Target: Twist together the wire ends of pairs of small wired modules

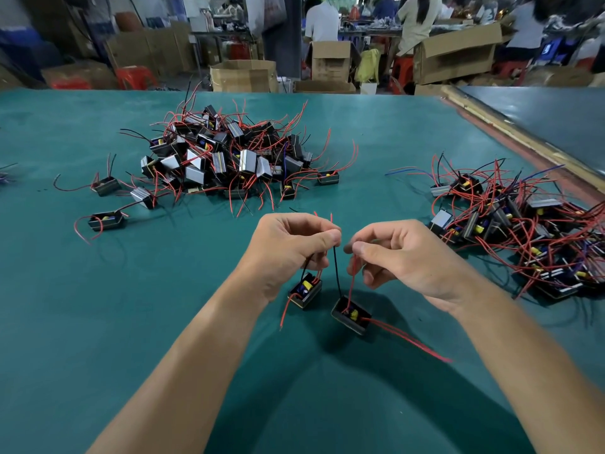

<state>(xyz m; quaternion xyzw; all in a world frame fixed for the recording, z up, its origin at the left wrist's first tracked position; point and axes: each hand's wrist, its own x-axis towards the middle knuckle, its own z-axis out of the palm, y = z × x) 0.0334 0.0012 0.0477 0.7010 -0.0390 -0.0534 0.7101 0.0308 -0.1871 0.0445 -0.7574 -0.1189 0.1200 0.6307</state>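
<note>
Nearest, two bare forearms reach over the green mat (131, 306) and meet at its middle. The left hand (291, 247) is curled, thumb against forefinger, pinching the wires (322, 270) that rise from the left module (304, 290), which hangs just under the palm. A few red ends poke up above its knuckles, and one loose red lead droops from the module toward the mat. A black wire (336, 273) runs straight up from the right module (352, 316) into the same pinch. The right hand (402, 257) is also curled, thumb and forefinger gripping a red wire (352, 283) from the right module. That module sits tilted low between the wrists; whether it touches the mat I cannot tell. Two long red leads trail from it to the right. The thumbs are close but apart. Farther out on the left lie three stray modules (106, 221), well apart from the hands. Behind them is a big pile (226, 155) of modules with red and black leads sticking out. At the right is a right pile (510, 231), a flatter tangle that reaches the frame edge. Past the mat's far edge stand open boxes (244, 75), red stools (134, 77) and blurred people (322, 22) seated with their backs turned. A second table (540, 116) angles in at upper right.
</note>
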